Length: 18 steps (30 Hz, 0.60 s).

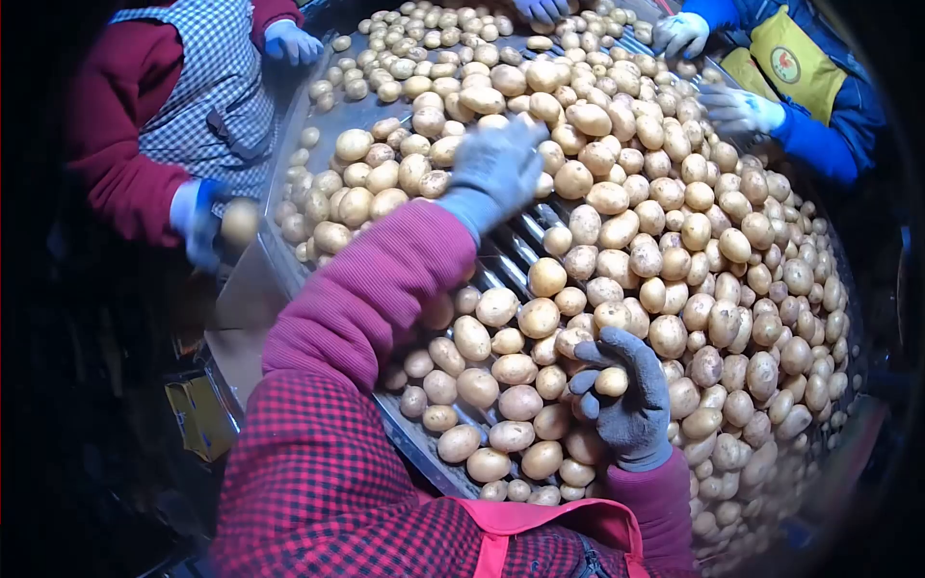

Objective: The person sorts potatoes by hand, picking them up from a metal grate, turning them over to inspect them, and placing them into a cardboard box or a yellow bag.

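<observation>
Potatoes [669,335] lie heaped over a sorting table of metal rollers [515,252]. My left hand [493,171], in a grey glove, reaches across to the middle of the heap. Its fingers are stretched out over the potatoes, slightly blurred, and no potato shows in them. Nearer my body, my right hand [633,403], also gloved in grey, is turned partly palm up. A small pale potato [611,381] sits in its curled fingers, with larger potatoes just to the left.
At the left, a person in a checked apron [226,91] holds a potato [240,222] beside the table edge. A person in blue sleeves [819,144] works at the upper right. Another gloved hand [542,10] shows at the top. A cardboard box [241,323] stands at the table's left side.
</observation>
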Each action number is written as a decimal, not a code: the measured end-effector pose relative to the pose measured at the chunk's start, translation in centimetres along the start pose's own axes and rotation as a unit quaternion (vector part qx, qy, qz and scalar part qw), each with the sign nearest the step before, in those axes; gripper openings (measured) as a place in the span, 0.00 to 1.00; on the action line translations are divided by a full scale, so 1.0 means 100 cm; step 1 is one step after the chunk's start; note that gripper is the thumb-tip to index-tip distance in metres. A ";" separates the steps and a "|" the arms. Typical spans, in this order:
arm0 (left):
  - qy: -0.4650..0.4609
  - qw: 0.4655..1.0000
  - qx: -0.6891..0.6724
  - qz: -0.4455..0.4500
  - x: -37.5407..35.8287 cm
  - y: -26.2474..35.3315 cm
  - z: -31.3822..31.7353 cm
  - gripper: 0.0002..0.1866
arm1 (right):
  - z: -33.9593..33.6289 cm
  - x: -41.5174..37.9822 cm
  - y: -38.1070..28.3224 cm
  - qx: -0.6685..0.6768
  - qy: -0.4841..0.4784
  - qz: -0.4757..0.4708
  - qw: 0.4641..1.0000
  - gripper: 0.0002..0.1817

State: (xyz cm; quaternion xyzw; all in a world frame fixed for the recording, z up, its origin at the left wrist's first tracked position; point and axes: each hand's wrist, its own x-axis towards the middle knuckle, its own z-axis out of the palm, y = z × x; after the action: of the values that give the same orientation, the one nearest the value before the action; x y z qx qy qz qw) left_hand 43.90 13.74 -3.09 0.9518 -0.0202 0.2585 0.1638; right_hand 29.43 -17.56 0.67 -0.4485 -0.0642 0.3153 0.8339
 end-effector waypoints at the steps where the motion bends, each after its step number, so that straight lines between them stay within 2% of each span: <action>1: 0.032 0.998 0.048 0.011 0.015 -0.013 -0.002 0.23 | 0.000 0.000 0.000 0.016 0.007 0.005 1.000 0.24; 3: 0.011 0.992 0.117 -0.039 0.046 -0.044 0.002 0.32 | 0.000 0.000 -0.001 0.019 0.013 0.003 1.000 0.23; 5: -0.125 0.982 0.104 -0.092 0.067 -0.098 0.039 0.29 | 0.001 0.001 -0.002 -0.002 0.008 -0.007 1.000 0.22; 6: -0.146 0.977 0.102 -0.119 0.073 -0.099 0.034 0.28 | 0.001 0.001 -0.002 -0.071 0.016 -0.016 0.997 0.22; 7: -0.166 0.970 0.102 -0.144 0.083 -0.098 0.027 0.27 | 0.002 0.001 -0.003 -0.064 0.029 -0.005 0.998 0.22; 9: -0.215 0.960 0.032 -0.176 0.095 -0.103 0.015 0.27 | 0.002 0.001 -0.005 -0.038 0.048 0.019 0.998 0.22; 10: -0.223 0.921 -0.107 -0.300 0.100 -0.092 -0.003 0.27 | -0.003 0.001 -0.006 -0.095 0.024 0.019 0.995 0.23; 11: -0.200 0.948 -0.098 -0.229 0.099 -0.110 0.000 0.27 | -0.010 -0.002 -0.006 -0.148 0.001 0.021 0.989 0.25; 13: -0.274 0.934 -0.083 -0.213 0.102 -0.085 -0.028 0.25 | -0.016 -0.003 -0.003 -0.205 -0.023 0.016 0.978 0.27; 14: -0.328 0.934 0.002 -0.143 0.097 -0.073 -0.033 0.26 | -0.015 -0.003 -0.003 -0.212 -0.026 0.012 0.977 0.27; 16: -0.415 0.894 0.167 0.002 0.090 -0.052 -0.036 0.28 | -0.013 -0.002 -0.004 -0.206 -0.021 0.010 0.978 0.27; 18: -0.423 0.886 0.190 0.000 0.082 -0.063 -0.023 0.32 | -0.011 -0.003 -0.003 -0.182 -0.016 0.013 0.983 0.27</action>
State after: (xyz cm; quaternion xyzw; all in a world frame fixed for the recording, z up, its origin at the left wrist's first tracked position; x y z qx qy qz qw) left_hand 50.65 20.82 0.99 0.9837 -0.0384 -0.1700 -0.0443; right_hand 29.77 -18.60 0.33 -0.5884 -0.1284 0.3160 0.7331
